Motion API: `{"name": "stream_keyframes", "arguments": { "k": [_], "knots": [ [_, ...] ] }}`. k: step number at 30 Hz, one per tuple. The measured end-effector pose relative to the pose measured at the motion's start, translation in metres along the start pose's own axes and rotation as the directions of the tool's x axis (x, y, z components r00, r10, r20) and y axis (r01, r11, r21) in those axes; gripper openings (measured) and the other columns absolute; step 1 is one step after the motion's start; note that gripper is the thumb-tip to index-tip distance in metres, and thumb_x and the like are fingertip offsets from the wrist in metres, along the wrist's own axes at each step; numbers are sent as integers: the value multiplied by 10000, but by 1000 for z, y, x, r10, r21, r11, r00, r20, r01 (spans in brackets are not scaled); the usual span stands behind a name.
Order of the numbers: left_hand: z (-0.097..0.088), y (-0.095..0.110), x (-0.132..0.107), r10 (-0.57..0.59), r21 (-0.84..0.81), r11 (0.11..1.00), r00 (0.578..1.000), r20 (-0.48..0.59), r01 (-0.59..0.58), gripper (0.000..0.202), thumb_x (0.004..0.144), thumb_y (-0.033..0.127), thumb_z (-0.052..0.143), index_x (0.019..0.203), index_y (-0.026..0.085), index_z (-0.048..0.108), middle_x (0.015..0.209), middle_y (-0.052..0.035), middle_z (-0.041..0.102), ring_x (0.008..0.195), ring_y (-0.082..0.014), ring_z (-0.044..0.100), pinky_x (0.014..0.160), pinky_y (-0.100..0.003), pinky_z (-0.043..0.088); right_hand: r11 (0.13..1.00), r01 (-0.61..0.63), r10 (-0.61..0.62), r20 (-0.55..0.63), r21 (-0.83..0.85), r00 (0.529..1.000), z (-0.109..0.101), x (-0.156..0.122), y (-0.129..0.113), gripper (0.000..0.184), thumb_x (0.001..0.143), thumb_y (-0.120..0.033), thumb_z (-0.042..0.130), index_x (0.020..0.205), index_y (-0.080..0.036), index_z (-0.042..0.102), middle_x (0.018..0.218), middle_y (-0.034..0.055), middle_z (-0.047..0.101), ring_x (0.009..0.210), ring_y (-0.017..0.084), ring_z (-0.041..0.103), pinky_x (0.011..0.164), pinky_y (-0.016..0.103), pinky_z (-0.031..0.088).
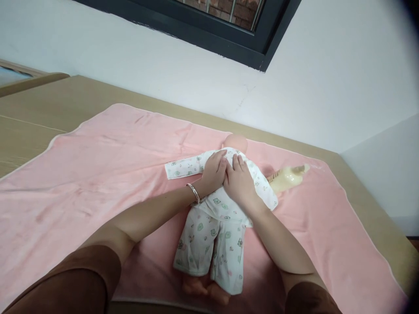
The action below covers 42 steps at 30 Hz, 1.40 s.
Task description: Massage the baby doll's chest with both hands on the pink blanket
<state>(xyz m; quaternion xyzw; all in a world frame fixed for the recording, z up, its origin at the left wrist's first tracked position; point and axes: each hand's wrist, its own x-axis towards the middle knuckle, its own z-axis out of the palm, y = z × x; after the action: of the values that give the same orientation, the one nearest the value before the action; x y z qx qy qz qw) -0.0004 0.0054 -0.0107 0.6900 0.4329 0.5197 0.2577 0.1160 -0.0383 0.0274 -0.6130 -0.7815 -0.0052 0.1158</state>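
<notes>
A baby doll (pixel 225 205) in white pyjamas with small green and brown prints lies stretched out on a pink blanket (pixel 98 174). Its bald head (pixel 236 142) points away from me and its bare feet (pixel 195 284) point towards me. I cannot tell which way its face is turned. My left hand (pixel 214 171), with a bangle on the wrist, rests flat on the upper torso. Beside it my right hand (pixel 240 179) also lies flat, fingers stretched out, and the two hands touch. Neither grips anything.
A pale yellow bottle (pixel 290 178) with brown markings lies on its side right of the doll. The blanket covers much of a wooden table (pixel 39 104). A white wall (pixel 196 83) stands behind, with a dark window frame (pixel 242 41). A wooden edge (pixel 42 80) shows at far left.
</notes>
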Motion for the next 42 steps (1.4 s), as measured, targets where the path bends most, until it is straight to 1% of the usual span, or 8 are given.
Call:
{"name": "stream_keyframes", "arguments": {
  "k": [3, 8, 14, 21, 27, 31, 37, 42],
  "knots": [
    [0, 0, 0, 7, 13, 1000, 1000, 4, -7, 549, 1057, 493, 223, 1310, 162, 579, 1348, -146, 650, 1285, -242, 592, 1150, -457, 449, 999, 4, -5, 20, 40, 1000, -5, 9, 12, 539, 1031, -356, 359, 1528, -164, 443, 1655, 175, 303, 1550, 356, 237, 1224, 601, 237],
    [0, 0, 0, 17, 31, 999, 1000, -1, -17, 565, 1057, 492, 216, 1305, 147, 587, 1329, -155, 660, 1265, -246, 602, 1130, -461, 466, 976, -214, 215, 1, -28, 977, -11, 2, 5, 634, 1033, -413, 349, 1533, -25, 390, 1575, 297, 386, 1494, 420, 336, 1179, 603, 312],
    [0, -2, 2, 89, 35, 995, 995, 39, -91, 543, 1068, 423, 201, 1267, 173, 640, 1358, -112, 668, 1316, -216, 579, 1205, -453, 410, 996, 92, -93, 84, 15, 992, -6, -2, -1, 557, 998, -266, 365, 1543, -173, 430, 1652, 121, 332, 1561, 367, 188, 1241, 627, 171],
    [3, -6, 2, 97, 103, 990, 995, 35, -100, 515, 1067, 383, 239, 1285, 142, 638, 1373, -127, 660, 1351, -235, 559, 1199, -476, 422, 982, -147, 151, -25, 117, 988, 3, 22, 36, 660, 1040, -444, 310, 1558, -36, 353, 1628, 230, 330, 1519, 361, 307, 1228, 534, 263],
    [3, -7, 3, 114, 128, 985, 993, 34, -118, 483, 1054, 338, 256, 1278, 142, 638, 1360, -121, 670, 1324, -233, 579, 1189, -477, 438, 991, -126, 123, -59, -51, 991, 0, 7, 12, 574, 1046, -333, 281, 1526, -50, 419, 1598, 237, 387, 1500, 407, 321, 1193, 588, 287],
    [1, -5, 3, 106, 127, 986, 993, 46, -111, 458, 1044, 317, 274, 1249, 162, 654, 1351, -113, 677, 1307, -234, 592, 1185, -492, 444, 993, 8, -5, 21, -118, 1000, -1, -5, -7, 579, 1010, -250, 337, 1554, -55, 378, 1634, 197, 339, 1529, 404, 257, 1225, 587, 234],
    [1, -4, 4, 101, 133, 985, 993, 56, -108, 444, 1035, 301, 296, 1267, 146, 641, 1348, -124, 674, 1287, -227, 600, 1172, -469, 458, 996, 84, -85, 23, 27, 996, -5, 8, 15, 520, 1024, -322, 353, 1514, -198, 475, 1638, 69, 373, 1539, 308, 275, 1247, 541, 243],
    [-2, -1, 4, 174, 233, 948, 967, 183, -215, 454, 1029, 316, 324, 1360, 150, 588, 1482, -134, 570, 1409, -262, 493, 1217, -524, 370, 1000, -9, 8, -15, -26, 1000, -4, 10, 18, 551, 1033, -286, 287, 1553, -154, 415, 1642, 100, 361, 1527, 334, 290, 1223, 546, 286]
  ]
}}
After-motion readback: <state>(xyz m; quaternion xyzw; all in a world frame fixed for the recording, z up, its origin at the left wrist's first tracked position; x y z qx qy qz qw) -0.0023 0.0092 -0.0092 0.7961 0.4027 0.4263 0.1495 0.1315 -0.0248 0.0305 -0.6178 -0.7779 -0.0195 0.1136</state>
